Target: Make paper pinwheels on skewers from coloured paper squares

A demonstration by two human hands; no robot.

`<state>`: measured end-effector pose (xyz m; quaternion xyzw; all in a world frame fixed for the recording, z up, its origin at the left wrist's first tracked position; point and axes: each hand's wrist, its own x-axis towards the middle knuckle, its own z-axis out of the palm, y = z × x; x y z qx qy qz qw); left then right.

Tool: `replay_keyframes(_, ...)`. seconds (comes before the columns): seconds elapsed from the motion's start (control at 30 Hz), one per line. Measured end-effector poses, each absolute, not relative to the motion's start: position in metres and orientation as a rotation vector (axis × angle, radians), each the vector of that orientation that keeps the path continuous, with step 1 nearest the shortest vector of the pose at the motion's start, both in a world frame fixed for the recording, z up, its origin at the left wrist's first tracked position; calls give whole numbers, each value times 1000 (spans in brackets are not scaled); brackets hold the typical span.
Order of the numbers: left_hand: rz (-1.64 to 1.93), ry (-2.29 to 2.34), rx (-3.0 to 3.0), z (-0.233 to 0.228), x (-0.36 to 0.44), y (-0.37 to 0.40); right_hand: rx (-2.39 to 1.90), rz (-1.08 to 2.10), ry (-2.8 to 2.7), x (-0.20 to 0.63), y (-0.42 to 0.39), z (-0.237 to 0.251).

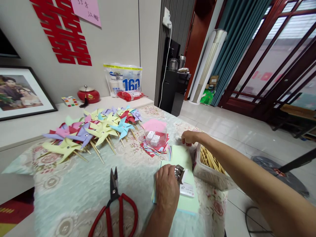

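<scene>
My left hand (167, 189) is closed at the edge of a small opened box of silver pins (179, 171), its fingertips curled beside the metal heads. Under it lies a stack of pale green paper sheets (181, 154), with a small white box (187, 190) on top. Farther off, my right hand (190, 137) reaches past the stack with its fingers curled; whatever it grips is hidden, though something clear shows beside it. Red-handled scissors (115, 194) lie to the left, blades slightly apart. Finished paper pinwheels (102, 130) on sticks are piled at the back left.
A plastic tub of wooden sticks (212, 177) stands beneath my right forearm. Behind the stack, a clear pink-topped container (155, 130) with small white boxes sits on coloured paper pieces (150, 151). A red jar (88, 95) and a bag of cups (123, 79) stand on the cabinet.
</scene>
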<state>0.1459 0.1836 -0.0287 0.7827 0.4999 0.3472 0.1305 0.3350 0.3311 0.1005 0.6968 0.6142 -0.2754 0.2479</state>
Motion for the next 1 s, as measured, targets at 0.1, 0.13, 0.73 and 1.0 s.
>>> replay_keyframes(0.1, 1001, 1453, 2273, -28, 146, 183, 1897, -755, 1682, 337, 332, 102)
replay_keyframes(0.13, 991, 1451, 2272, -28, 146, 183, 1892, -757, 1686, 337, 333, 102)
replay_keyframes(0.73, 1025, 1473, 2295, -26, 146, 183, 1794, -703, 1852, 340, 336, 92)
replay_keyframes(1.0, 1016, 1488, 2279, -21, 147, 182, 1764, -773, 1955, 326, 337, 81)
